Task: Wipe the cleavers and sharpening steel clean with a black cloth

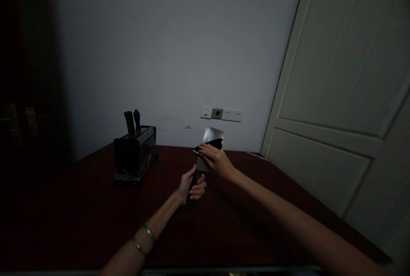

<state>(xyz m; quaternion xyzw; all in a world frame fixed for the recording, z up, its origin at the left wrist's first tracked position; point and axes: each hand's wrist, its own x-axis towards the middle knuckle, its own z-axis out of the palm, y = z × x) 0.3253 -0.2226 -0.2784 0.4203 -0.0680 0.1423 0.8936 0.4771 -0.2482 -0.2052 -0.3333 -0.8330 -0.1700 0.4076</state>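
A cleaver [212, 135] with a broad shiny blade stands upright over the dark red table [80, 216]. My left hand [192, 187] is wrapped round its dark handle. My right hand [215, 158] presses a dark cloth [214, 143] against the flat of the blade, fingers closed on the cloth. Bracelets circle my left wrist.
A dark knife block [134, 154] with two black handles sticking out stands at the table's back left. White wall sockets [221, 114] sit on the wall behind the cleaver. A white panelled door [336, 109] leans along the table's right side.
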